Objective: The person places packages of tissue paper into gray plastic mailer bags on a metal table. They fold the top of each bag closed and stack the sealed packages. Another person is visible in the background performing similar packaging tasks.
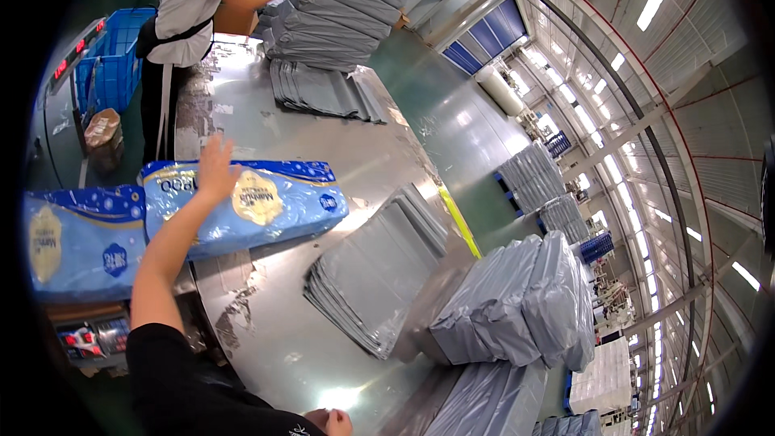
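Observation:
My left hand, fingers spread, lies over the top edge of a blue plastic-wrapped pack with a cream label. The pack rests at the left side of the metal table. A second blue pack adjoins its left end. My right hand shows only in part at the lower edge, apart from the packs. Its fingers look curled, and whatever they may hold is hidden. To the right of the packs lies a fanned stack of flat grey plastic bags.
A co-worker at the far end reaches toward piled grey bags. More flat bags lie before that pile. Bundled grey bags stand at the right. A blue crate and a brown bag stand at the far left.

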The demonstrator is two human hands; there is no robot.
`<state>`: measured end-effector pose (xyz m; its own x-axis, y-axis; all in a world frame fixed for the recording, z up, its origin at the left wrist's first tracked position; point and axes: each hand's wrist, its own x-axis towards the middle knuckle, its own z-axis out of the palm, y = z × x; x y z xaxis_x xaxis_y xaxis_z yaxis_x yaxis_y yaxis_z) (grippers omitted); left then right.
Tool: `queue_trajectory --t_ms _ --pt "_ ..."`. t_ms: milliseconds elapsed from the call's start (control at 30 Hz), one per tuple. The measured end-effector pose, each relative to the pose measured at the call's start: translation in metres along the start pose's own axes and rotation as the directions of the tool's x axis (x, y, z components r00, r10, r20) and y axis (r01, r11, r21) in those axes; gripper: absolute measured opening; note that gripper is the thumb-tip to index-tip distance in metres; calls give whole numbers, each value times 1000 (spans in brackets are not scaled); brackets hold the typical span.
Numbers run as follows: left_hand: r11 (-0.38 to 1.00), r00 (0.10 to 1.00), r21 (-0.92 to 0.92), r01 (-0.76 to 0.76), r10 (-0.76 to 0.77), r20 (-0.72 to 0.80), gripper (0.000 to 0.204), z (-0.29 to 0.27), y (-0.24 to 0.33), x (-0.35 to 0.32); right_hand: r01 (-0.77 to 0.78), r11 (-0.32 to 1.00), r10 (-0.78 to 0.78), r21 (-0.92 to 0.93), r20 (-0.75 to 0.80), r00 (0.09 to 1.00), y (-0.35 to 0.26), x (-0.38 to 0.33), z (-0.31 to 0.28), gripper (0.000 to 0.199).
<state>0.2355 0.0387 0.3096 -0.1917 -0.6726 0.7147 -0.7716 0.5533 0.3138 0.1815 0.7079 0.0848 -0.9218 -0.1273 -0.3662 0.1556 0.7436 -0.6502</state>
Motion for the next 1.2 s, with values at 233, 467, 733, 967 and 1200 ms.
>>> queue_trajectory --t_ms 233,467,733,967,1200 --pt "995 385 104 -3 -94 918 87 -2 -54 13 269 931 -341 249 321 884 -229 18 97 55" --pt "889 48 -305 341 308 950 122 -26 22 -133 -493 569 -122 658 661 741 -317 12 103 67" --pt "683 278 -634 362 570 773 111 -115 115 -139 291 789 -435 542 157 887 -351 -20 -70 75" --pt "396 109 -891 223 898 426 34 -37 205 -166 375 877 -405 -299 -41 914 -272 -139 -234 117" --pt "514 270 -789 -336 855 443 23 124 267 -171 -156 653 50 -741 -163 985 -102 -188 -175 92"
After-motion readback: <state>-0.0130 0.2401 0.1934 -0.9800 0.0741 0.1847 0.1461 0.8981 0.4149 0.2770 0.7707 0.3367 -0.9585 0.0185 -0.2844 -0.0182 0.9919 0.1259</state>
